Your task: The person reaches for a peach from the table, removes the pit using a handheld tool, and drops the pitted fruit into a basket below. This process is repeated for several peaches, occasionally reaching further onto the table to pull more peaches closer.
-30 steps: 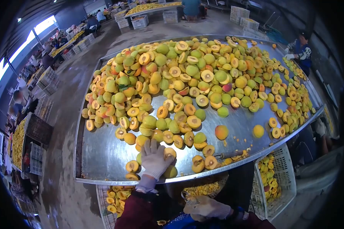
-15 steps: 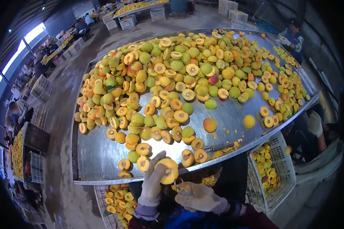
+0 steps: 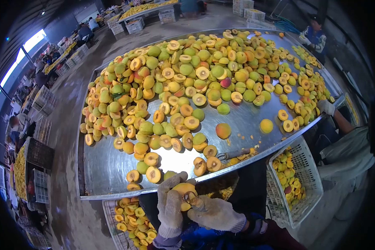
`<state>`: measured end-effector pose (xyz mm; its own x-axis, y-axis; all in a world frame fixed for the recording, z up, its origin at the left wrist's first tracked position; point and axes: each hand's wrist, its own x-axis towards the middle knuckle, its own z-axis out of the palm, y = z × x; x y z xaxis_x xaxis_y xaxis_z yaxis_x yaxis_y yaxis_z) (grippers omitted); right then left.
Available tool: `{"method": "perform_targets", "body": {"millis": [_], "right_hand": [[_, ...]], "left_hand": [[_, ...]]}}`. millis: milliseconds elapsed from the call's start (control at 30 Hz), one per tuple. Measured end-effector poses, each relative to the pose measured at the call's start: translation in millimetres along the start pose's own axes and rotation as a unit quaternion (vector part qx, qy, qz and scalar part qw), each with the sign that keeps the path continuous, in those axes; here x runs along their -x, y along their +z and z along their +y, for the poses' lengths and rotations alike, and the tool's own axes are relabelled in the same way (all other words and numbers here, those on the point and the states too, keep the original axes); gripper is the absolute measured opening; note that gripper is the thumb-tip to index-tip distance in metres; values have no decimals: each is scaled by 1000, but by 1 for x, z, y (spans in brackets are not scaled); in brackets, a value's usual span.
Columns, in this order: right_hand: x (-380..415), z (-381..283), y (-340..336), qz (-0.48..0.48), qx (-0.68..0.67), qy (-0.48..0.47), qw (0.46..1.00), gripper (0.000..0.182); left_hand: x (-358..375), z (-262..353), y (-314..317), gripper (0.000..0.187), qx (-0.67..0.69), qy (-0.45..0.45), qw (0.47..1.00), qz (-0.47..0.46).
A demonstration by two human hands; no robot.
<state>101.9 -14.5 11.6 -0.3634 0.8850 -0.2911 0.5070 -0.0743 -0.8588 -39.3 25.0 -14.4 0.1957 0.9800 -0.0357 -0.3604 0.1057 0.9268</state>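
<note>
Below the table's front edge, my gloved left hand (image 3: 169, 208) is wrapped round a halved yellow peach (image 3: 182, 190), cut face toward my right. My gloved right hand (image 3: 218, 214) is closed, its fingertips right against the peach's cut face. It grips a small curved metal pitting tool (image 3: 191, 199), mostly hidden by fingers and fruit. Close above my hands, halved peaches (image 3: 153, 174) with pits lie on the metal table (image 3: 108, 166). A second pitting tool (image 3: 239, 154) lies near the front edge among fruit scraps.
A large heap of peaches (image 3: 166, 85) covers much of the table. Crates of pitted halves stand below: one crate (image 3: 112, 225) at left, another crate (image 3: 310, 183) at right. A co-worker's gloved hand (image 3: 326, 107) reaches the right edge; another person (image 3: 314, 37) is at the far right corner.
My right hand has brought the pitting tool up into the peach's cut face, and the peach has turned toward it. The co-worker's hand at right has moved up to the table's fruit.
</note>
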Motion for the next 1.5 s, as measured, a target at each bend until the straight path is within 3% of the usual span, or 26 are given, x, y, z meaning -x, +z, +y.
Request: {"method": "perform_targets", "body": {"millis": [67,133,167,200,267,333,433,500,533,600,733,800,867,933,967,1067,1133,1167,1200,1233,1300,1333,1367,1433,1467,1500], "right_hand": [[4,3,7,9,-20,-13,1000,22],[5,7,7,16,-38,-26,999,23],[5,8,4,-62,-197,39,978,25],[5,10,1,-137,-348,102,922,28],[8,8,-3,-155,-366,114,910,28],[9,17,1,-173,-386,126,897,29],[13,42,13,-219,-413,111,877,32],[23,38,10,-203,-613,46,762,21],[22,46,20,-202,-613,45,763,21],[20,67,47,-217,-792,154,549,18],[30,67,41,-246,-750,70,610,20],[32,78,60,-185,-617,-88,760,23],[29,67,50,-239,-681,-30,692,21],[26,56,38,-281,-757,34,589,18],[25,54,35,-293,-780,50,551,17],[25,48,29,-319,-818,74,474,13],[25,45,25,-321,-817,79,473,12],[27,43,26,-283,-797,87,526,14],[30,42,28,-244,-775,96,575,16],[26,46,31,-246,-774,97,575,16],[14,56,36,-374,-782,-27,498,18],[14,54,32,-375,-781,-28,499,18],[16,50,26,-373,-771,-5,516,18],[17,54,27,-370,-761,20,532,18],[14,66,36,-275,-873,267,302,17],[14,73,42,-141,-866,479,32,17]], "left_hand": [[4,0,2,47,21,17,1000,2],[7,6,6,42,-102,65,992,24],[8,4,4,42,-101,64,993,24],[7,0,0,38,-128,83,988,19],[5,4,2,35,-156,102,982,14],[3,15,7,29,-338,229,913,-12],[0,15,4,27,-361,274,890,-49],[-2,18,4,27,-349,251,900,-75],[-3,21,5,26,-336,228,908,-101],[-5,34,9,31,-368,203,897,-134],[-10,41,12,36,-390,147,888,-196],[-6,14,2,37,-307,200,911,-190],[-4,8,9,37,-219,252,925,-181],[0,12,18,41,-74,6,988,-138],[0,9,17,41,-74,8,988,-137],[2,-1,13,45,61,-103,988,-96],[-1,0,15,40,38,-43,992,-112],[-4,1,12,40,39,-42,992,-111],[-8,2,4,43,-124,27,982,-141],[-12,2,-3,46,-284,98,939,-168],[-11,2,-4,53,-301,92,932,-181],[-6,2,6,52,-110,14,983,-147],[-2,0,14,51,87,-68,988,-107],[-1,-6,17,55,125,-82,985,-88],[-3,-5,18,53,12,-58,993,-103],[-5,-3,19,53,-101,-34,988,-116]]}}
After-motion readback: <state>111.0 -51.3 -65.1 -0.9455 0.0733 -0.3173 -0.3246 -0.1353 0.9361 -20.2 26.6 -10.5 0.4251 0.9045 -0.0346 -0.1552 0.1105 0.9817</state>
